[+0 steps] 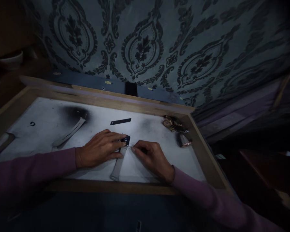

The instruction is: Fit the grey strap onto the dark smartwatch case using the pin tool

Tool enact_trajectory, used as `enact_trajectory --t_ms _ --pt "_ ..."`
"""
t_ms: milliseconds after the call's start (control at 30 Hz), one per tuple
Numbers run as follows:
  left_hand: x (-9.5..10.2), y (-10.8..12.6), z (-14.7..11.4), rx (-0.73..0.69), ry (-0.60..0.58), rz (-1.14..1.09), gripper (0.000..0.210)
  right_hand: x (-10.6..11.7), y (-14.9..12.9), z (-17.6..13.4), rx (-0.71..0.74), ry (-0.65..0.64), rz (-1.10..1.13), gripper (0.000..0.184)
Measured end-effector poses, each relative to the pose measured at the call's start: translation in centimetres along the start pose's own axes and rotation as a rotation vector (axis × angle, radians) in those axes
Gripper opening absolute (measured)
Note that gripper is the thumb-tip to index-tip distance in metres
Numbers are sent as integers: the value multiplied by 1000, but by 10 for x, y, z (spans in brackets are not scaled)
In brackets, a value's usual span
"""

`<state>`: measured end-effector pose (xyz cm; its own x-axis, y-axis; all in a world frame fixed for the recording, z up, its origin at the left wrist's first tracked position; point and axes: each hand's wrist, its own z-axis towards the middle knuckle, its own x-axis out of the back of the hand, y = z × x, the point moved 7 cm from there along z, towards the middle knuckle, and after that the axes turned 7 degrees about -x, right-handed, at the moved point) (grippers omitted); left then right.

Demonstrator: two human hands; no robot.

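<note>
A smartwatch with a small black case (127, 139) and a grey strap (117, 166) lies on the white surface. My left hand (102, 146) holds it from the left, fingertips on the case and thumb by the strap. From the right, my right hand (153, 156) pinches a thin, shiny metal piece (128, 146). Its tip meets the watch where the case joins the strap; whether it is a pin or a tool I cannot make out. Another grey strap (71, 132), with a row of holes, lies left of my hands. Beyond them is a flat black blade-like strip (120, 121).
A raised wooden rim (212, 161) surrounds the white work surface (145, 129). Several wristwatches (175, 124) are heaped at its right side. A small dark curled piece (32, 123) and another grey strap (2, 145) lie at the left. Patterned cloth or wallpaper rises behind.
</note>
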<state>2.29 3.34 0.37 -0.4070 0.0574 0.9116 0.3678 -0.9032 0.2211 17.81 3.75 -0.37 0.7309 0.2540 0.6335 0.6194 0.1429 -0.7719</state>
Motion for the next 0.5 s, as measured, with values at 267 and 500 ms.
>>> enact_trajectory --t_ms 267,500 --pt "1 0 1 -6 3 7 36 -1 1 0 -4 8 -11 23" --pt "0 0 1 6 -3 17 35 0 -2 0 15 3 -13 24"
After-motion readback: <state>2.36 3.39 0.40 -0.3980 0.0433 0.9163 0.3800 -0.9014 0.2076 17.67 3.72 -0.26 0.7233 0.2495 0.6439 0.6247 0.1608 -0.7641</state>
